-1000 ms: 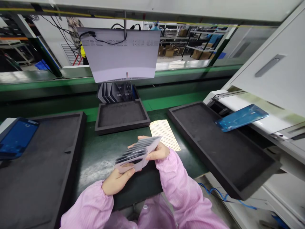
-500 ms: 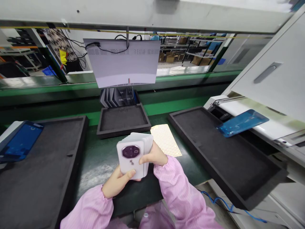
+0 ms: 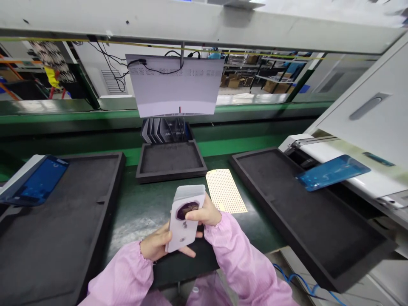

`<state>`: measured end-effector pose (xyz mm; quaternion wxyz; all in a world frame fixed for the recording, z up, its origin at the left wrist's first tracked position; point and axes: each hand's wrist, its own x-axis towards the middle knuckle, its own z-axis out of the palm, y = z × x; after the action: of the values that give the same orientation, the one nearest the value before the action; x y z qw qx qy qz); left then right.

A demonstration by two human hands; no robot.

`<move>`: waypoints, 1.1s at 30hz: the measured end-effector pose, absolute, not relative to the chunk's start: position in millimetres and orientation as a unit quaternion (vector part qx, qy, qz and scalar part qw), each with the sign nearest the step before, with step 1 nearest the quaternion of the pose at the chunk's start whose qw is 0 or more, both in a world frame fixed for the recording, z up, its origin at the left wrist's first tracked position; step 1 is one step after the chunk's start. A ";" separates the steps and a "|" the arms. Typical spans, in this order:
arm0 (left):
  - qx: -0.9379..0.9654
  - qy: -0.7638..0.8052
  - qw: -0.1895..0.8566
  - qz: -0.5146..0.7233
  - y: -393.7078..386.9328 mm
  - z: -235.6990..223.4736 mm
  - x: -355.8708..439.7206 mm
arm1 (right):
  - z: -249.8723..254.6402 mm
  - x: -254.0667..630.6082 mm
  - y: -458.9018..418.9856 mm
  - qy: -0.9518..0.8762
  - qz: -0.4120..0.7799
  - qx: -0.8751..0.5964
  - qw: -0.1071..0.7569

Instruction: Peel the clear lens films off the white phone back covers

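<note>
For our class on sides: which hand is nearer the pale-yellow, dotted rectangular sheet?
Right: the right hand is just left of the sheet; the left hand is farther left.

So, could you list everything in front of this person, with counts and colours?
stack of panels: several, pale, between the hands
large trays: two, black, left and right
small tray: one, black, centre
upright panels: many, dark, behind the small tray
blue-filmed panels: at least two, blue, at far left and right
dotted sheet: one, cream, right of centre
screen-like board: one, whitish, top centre
workbench: one, green, beneath
boxes: several, brown, background
left hand: one, bare, stack's left side
right hand: one, bare, stack's right side
</note>
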<state>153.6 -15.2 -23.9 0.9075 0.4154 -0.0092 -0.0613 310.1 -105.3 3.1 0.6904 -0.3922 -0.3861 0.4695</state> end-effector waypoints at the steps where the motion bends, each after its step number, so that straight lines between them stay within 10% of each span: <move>1: 0.406 -0.026 0.911 -0.066 -17.8 -20.8 155.2 | 2.4 310.6 -105.9 -0.376 0.482 -0.388 0.690; 33: 0.486 0.274 0.802 0.213 -28.6 -27.4 158.2 | -12.8 299.9 -82.4 -0.175 0.425 -0.376 0.804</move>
<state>158.2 -28.6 -27.4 0.8018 0.4862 0.2743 0.2131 299.9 -82.4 -12.8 0.8044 -0.3759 -0.1755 0.4253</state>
